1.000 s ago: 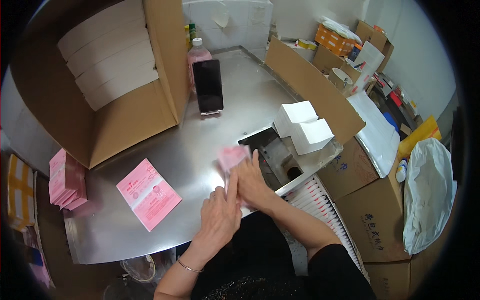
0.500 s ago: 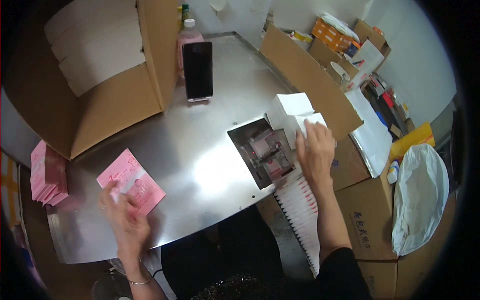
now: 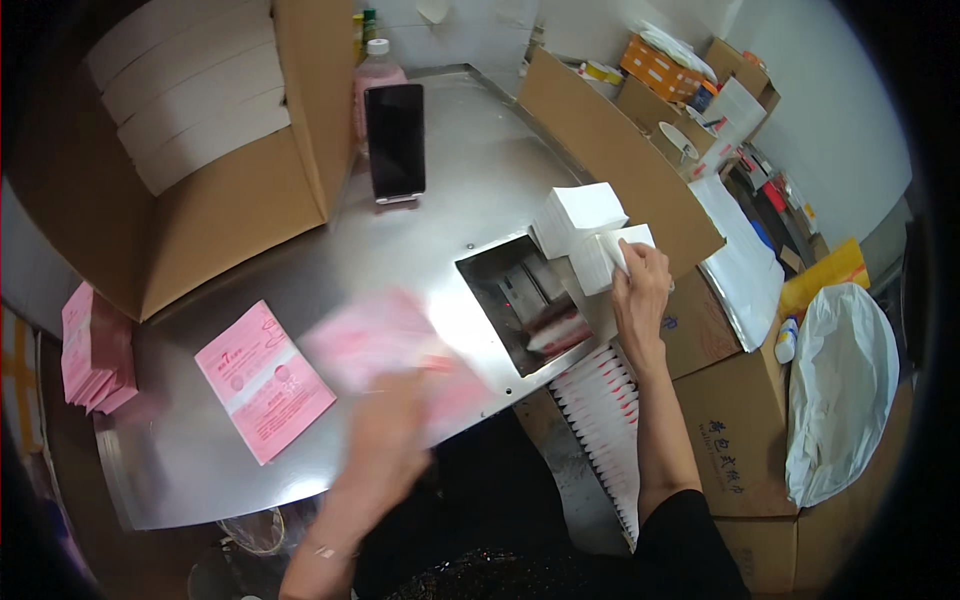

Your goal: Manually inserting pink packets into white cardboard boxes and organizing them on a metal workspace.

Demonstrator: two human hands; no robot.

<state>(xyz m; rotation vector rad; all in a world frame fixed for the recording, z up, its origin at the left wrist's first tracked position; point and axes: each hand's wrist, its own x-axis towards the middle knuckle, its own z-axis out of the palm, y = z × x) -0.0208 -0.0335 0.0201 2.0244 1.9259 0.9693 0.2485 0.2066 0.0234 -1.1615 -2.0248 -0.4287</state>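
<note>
Paper (image 3: 370, 335), pink and smeared by blur, shows at the fingers of our left hand (image 3: 385, 440), over the metal table (image 3: 460, 150), between the flat pink pile and the square opening. How many sheets there are, and whether our left fingers pinch them, we cannot tell.

Our right hand (image 3: 638, 280) is at the nearer of two white paper blocks (image 3: 585, 215), fingers bent and close together against its top edge; we cannot tell whether they pinch a sheet. Both blocks are squared, with finely layered sides.

We count one opening (image 3: 520, 305), dark inside, cut into the smooth, shiny steel. One flat pink pile (image 3: 265, 385), rectangular with a pale band across, lies left of it, and one taller pink stack (image 3: 97, 350) stands at the far left.

Beyond, we have one black phone (image 3: 396, 140) propped upright, one white-capped plastic bottle (image 3: 378, 80) behind it, and one brown cardboard carton (image 3: 235, 235) holding at least three white slabs (image 3: 200, 95). At our right hangs one crinkled, whitish plastic bag (image 3: 843, 400).
</note>
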